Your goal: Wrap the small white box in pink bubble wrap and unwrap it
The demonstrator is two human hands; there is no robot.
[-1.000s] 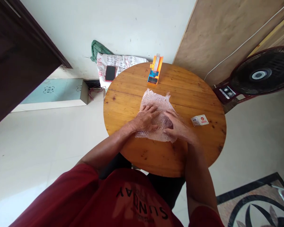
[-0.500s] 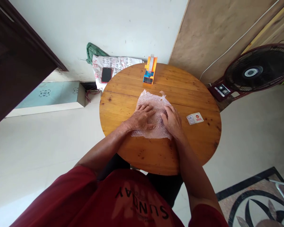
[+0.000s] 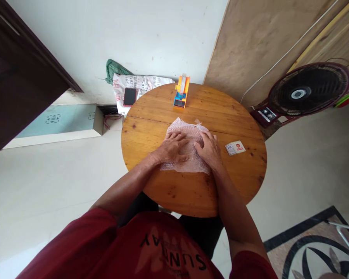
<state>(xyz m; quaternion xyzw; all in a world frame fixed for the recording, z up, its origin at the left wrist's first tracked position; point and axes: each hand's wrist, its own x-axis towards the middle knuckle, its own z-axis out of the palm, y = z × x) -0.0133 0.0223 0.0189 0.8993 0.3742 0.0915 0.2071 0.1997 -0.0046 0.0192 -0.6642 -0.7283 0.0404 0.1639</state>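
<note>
A pinkish sheet of bubble wrap (image 3: 189, 162) lies on the round wooden table (image 3: 238, 116). Spread over its left side is my left hand (image 3: 173, 148), palm down with the fingers apart. My right hand (image 3: 209, 149) rests on the wrap's right side, fingers stretched forward and thumb out to the left. Whether anything is inside the wrap I cannot tell. At its far edge a small strip of clear tape (image 3: 198, 122) sticks up. To the right of my right hand lies a white card (image 3: 235, 147) with a red mark.
An orange and blue tape dispenser (image 3: 182, 93) stands near the table's far edge. Beyond the left edge, a phone (image 3: 130, 96) lies on a printed white sack (image 3: 119, 83). A large fan (image 3: 305, 93) stands at the right, by the wall.
The view has shifted slightly, so the scene sits a little lower and further left. The tape strip at the wrap's far edge lies lower. Both hands stay on the bubble wrap.
</note>
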